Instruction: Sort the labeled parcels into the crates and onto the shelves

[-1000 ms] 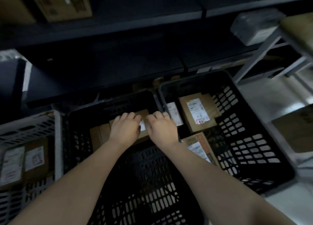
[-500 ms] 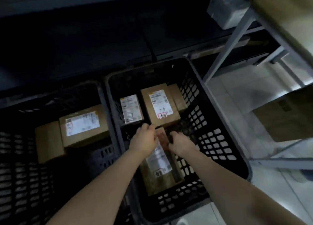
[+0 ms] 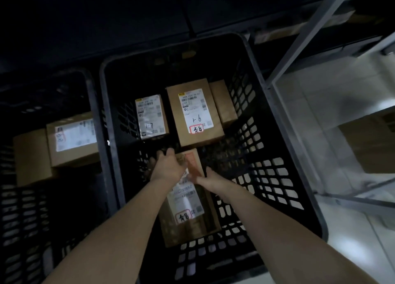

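1. Black lattice crate [image 3: 263,176] is sitting centre frame on a pale tiled floor [image 3: 320,95], with a dark shelf above it.
2. Long parcel [image 3: 190,202] is lying flat in the near half of that crate, label up, with a red-framed stamp at its near end.
3. Left hand [image 3: 168,166] is covering the parcel's far-left corner. Its fingers are reaching forward, loosely spread. The view is dim and blurred there, so I cannot tell if they are curling round the edge.
4. Right hand [image 3: 205,178] is pinching the parcel's right edge. The thumb is lying on the top face and the fingers are going down the side, pressed together.
5. 3 more boxes are lying in the far half:
   - 1-7 parcel [image 3: 150,117] on the left
   - 1-6 parcel [image 3: 195,112] in the middle, just beyond the long parcel's far end
   - plain box [image 3: 223,101] touching its right side
6. Left crate [image 3: 21,209] is standing just beside the first one. It is holding a labelled parcel [image 3: 73,138] that is overlapping a plain carton [image 3: 30,155].
7. Grey metal shelf frame [image 3: 303,35] is running diagonally at the right, with a cardboard box [image 3: 372,142] sitting behind it.
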Available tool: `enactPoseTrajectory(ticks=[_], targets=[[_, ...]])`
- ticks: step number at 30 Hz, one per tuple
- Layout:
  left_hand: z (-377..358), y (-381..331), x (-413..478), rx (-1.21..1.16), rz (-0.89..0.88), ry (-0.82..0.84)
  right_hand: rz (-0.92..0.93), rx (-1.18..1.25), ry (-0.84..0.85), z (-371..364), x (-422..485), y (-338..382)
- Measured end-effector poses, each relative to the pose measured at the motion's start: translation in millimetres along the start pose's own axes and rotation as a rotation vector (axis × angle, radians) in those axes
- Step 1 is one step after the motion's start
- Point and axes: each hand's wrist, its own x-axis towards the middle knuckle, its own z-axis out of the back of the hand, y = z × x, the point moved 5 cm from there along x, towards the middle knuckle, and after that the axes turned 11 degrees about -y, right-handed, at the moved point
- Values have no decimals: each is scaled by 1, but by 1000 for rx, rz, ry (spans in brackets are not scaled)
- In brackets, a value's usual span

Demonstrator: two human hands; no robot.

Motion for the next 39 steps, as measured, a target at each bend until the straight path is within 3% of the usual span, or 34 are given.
enactPoseTrajectory(ticks=[11, 14, 20, 22, 24, 26, 31, 36, 39], targets=[[18, 5, 5, 5, -49, -100, -22, 243, 35, 8, 2, -23], [20, -3, 1, 0, -141, -90, 4, 308, 54, 3, -2, -22], [27, -19, 7, 234, -201, -64, 4, 306, -76, 19, -13, -9], [26, -18, 14, 254, -202, -73, 55, 251, -190, 23, -5, 7], [23, -19, 23, 88, -174, -63, 109, 235, -441, 33, 11, 24], [19, -21, 34, -87, -139, -16, 65, 399, -633, 44, 27, 31], [5, -29, 55, -378, 13, 67, -19, 696, -574, 48, 60, 39], [24, -33, 53, -665, 101, -144, 85, 686, -663, 53, 53, 54], [40, -34, 47, -563, 6, -258, 137, 737, -643, 53, 36, 61]])
